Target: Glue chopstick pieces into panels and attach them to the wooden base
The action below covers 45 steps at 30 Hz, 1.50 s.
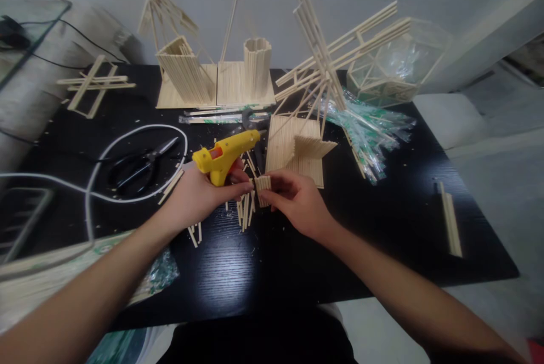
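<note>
Left hand (pixel 194 197) gripping one glue gun (pixel 230 149); right hand (pixel 305 205) pinching one stick panel (pixel 264 183).

Pliers (pixel 152 157) on the table (pixel 382 233), left of the glue gun (pixel 229 150).

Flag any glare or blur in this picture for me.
Head view: pale glare on the black table below the left hand; head view: dim light, loose sticks at far right smeared; head view: yellow glue gun fairly distinct.
</note>
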Each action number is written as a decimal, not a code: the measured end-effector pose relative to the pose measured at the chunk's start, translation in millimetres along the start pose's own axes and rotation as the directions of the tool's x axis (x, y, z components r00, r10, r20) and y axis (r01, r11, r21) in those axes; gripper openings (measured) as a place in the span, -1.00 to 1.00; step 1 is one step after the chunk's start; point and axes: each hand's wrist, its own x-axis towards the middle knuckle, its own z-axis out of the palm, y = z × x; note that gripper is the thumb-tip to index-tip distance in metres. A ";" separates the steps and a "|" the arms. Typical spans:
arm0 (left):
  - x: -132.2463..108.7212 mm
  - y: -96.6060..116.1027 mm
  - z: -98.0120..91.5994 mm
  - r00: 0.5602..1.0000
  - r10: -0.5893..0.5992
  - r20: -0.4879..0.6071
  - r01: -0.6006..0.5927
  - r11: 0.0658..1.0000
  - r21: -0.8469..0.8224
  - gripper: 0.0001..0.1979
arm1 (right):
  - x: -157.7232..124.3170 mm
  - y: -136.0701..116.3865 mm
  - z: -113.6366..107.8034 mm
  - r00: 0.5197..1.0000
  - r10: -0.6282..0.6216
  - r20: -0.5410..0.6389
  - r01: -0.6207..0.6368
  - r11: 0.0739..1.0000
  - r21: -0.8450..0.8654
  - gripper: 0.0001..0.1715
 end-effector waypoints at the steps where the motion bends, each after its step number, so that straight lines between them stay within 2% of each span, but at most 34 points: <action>1: -0.3 1.2 2.8 1.000 0.019 -0.012 -0.019 1.000 0.000 -0.64 | -0.2 0.3 -0.2 1.000 -0.014 0.005 0.014 1.000 -0.013 -0.63; 8: -3.0 7.9 17.8 0.993 0.105 -0.058 -0.101 0.992 0.070 -0.72 | -1.2 -1.6 -8.8 0.996 -0.090 0.000 0.089 0.983 -0.162 -0.69; 11: -6.4 6.6 19.9 0.981 0.191 -0.043 -0.175 0.954 0.243 -0.76 | -3.8 -7.8 -15.0 0.993 -0.121 0.000 0.116 0.956 -0.271 -0.72; 14: -9.9 3.5 21.4 0.959 0.283 -0.009 -0.251 0.865 0.435 -0.76 | -7.4 -12.2 -20.3 0.985 -0.171 -0.014 0.153 0.914 -0.377 -0.74; 17: -11.3 -0.6 22.1 0.954 0.298 0.043 -0.278 0.815 0.509 -0.76 | -9.7 -10.4 -23.5 0.973 -0.231 -0.019 0.201 0.880 -0.430 -0.79; 23: -8.9 -2.6 21.1 0.953 0.295 0.069 -0.289 0.815 0.503 -0.77 | -9.0 0.2 -24.5 0.941 -0.339 -0.005 0.297 0.832 -0.468 -0.80; 28: -9.3 1.9 22.7 0.958 0.280 0.055 -0.274 0.847 0.456 -0.82 | -8.3 2.4 -24.2 0.949 -0.315 0.001 0.276 0.829 -0.487 -0.78; 37: -9.7 -0.2 24.9 0.964 0.261 0.038 -0.260 0.913 0.314 -0.78 | -8.2 6.6 -25.5 0.940 -0.340 0.026 0.302 0.795 -0.525 -0.80; 45: -10.1 1.4 24.3 0.967 0.254 0.036 -0.251 0.908 0.334 -0.77 | -7.2 7.0 -25.1 0.943 -0.329 0.043 0.302 0.799 -0.521 -0.79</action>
